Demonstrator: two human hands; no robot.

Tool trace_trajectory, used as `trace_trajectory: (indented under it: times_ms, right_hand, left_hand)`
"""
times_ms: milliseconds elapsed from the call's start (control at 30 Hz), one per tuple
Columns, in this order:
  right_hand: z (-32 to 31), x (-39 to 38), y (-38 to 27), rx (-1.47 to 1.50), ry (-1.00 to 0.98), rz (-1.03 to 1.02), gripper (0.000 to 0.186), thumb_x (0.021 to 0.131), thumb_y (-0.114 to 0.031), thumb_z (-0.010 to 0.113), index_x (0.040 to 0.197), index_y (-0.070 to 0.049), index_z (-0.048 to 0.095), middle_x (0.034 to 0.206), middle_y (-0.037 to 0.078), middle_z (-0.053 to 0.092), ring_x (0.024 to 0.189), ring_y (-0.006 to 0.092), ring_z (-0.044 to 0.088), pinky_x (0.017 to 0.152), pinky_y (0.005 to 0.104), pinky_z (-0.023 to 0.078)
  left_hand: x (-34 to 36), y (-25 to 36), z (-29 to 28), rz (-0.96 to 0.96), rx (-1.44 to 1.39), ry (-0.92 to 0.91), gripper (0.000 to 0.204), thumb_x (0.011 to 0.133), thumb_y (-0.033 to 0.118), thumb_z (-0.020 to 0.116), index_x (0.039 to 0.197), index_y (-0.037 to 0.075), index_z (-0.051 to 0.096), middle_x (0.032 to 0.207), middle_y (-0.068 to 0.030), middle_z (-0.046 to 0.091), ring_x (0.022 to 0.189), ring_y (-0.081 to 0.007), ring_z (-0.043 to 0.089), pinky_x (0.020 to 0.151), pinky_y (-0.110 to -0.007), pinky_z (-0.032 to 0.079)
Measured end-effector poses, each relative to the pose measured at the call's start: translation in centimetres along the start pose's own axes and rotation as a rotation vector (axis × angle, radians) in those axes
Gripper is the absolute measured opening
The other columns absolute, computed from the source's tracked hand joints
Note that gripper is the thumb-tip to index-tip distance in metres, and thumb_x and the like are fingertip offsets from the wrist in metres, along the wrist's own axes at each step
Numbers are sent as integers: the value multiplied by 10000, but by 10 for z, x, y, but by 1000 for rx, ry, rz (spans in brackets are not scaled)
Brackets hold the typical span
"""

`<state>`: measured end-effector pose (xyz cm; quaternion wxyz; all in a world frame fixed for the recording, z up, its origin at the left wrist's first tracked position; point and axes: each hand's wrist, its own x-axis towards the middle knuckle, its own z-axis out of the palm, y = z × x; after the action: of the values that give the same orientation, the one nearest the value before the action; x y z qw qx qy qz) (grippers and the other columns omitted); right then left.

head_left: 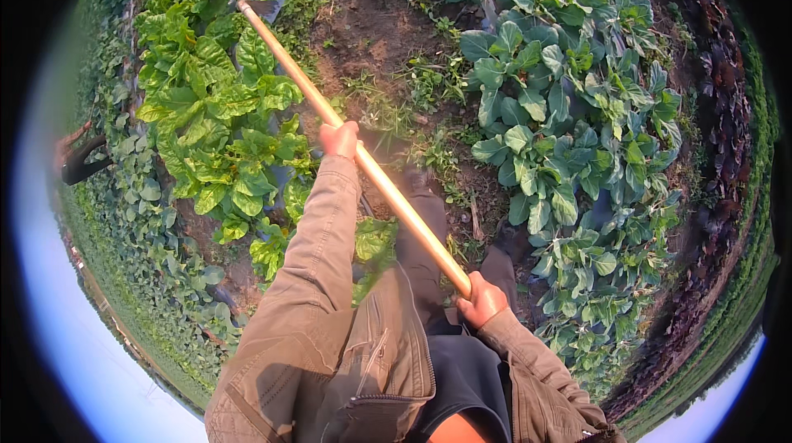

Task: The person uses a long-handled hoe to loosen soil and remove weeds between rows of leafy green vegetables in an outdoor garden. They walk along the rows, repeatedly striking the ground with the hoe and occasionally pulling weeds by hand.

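Observation:
A long wooden hoe handle [399, 210] runs diagonally across my body. My left hand [339, 139] is closed around its middle and my right hand [482, 302] grips it lower down, near my waist. The dark metal blade [265, 9] at the far end rests low among weeds beside bright green leafy plants [206, 105]; whether it touches the soil I cannot tell. Weedy bare soil [363, 39] lies between these plants and a row of grey-green leafy plants [553, 113] on my right. My legs and feet show below the handle.
At the far left another person [84, 158] is partly visible, blurred at the rim, among further green rows [144, 195]. Dark purple plants [718, 220] form a row at the far right. Dark plastic sheeting shows under some plants.

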<state>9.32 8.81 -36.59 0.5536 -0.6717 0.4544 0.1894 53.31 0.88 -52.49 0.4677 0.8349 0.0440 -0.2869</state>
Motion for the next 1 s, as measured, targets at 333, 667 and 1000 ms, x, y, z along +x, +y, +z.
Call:
trace_trajectory:
  times_ms: [333, 667, 1000]
  right_hand:
    - [17, -35, -5, 241, -242, 122, 266, 920, -191, 738, 1090, -56, 586, 855, 153, 713, 811, 294, 729, 711, 419, 531]
    - [20, -210, 172, 65, -321, 310, 69, 905, -124, 673, 946, -142, 621, 756, 85, 665, 724, 271, 675, 611, 394, 481]
    - [-41, -407, 273, -177, -454, 628, 305, 898, -322, 721, 1146, -174, 623, 959, 147, 708, 915, 358, 697, 771, 441, 520]
  left_hand:
    - [-14, -107, -4, -171, 443, 14, 428, 772, 79, 736, 1106, -134, 575, 892, -236, 680, 754, -344, 725, 688, -453, 596]
    - [-226, -110, -8, -503, 610, -64, 490, 857, 140, 721, 1248, -52, 499, 1077, -288, 696, 942, -411, 735, 847, -468, 602]
    - [-442, -131, 6, -742, 985, -671, 554, 945, 399, 693, 1312, 12, 544, 1094, -256, 743, 923, -370, 758, 800, -506, 600]
